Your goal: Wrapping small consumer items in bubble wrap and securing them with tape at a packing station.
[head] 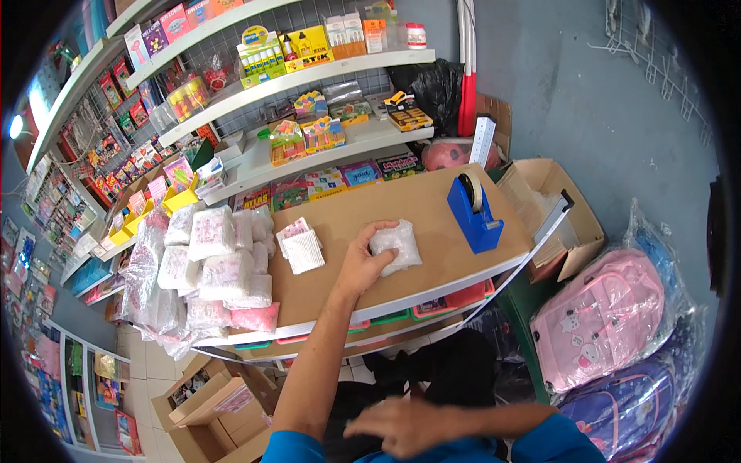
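Observation:
On the brown tabletop [330,220], my left hand [363,254] grips a small square parcel [399,247] in bubble wrap, thumb on top and fingers around its far left side. My right hand [399,427] hovers low over my lap, blurred by motion, with fingers apart and nothing seen in it. Left of the parcel lie white ribbed pieces [304,252] beside a pink-printed one. A pile of bubble-wrapped packs [226,276] covers the table's left end. A blue tape dispenser [476,211] with a roll of tape stands to the right.
Shelves [359,63] of boxed stationery rise behind the table. An open carton [214,419] sits on the floor at lower left, another carton [556,214] at right. Plastic-wrapped backpacks [602,315] crowd the right side. A metal upright [535,240] stands by the table's right corner.

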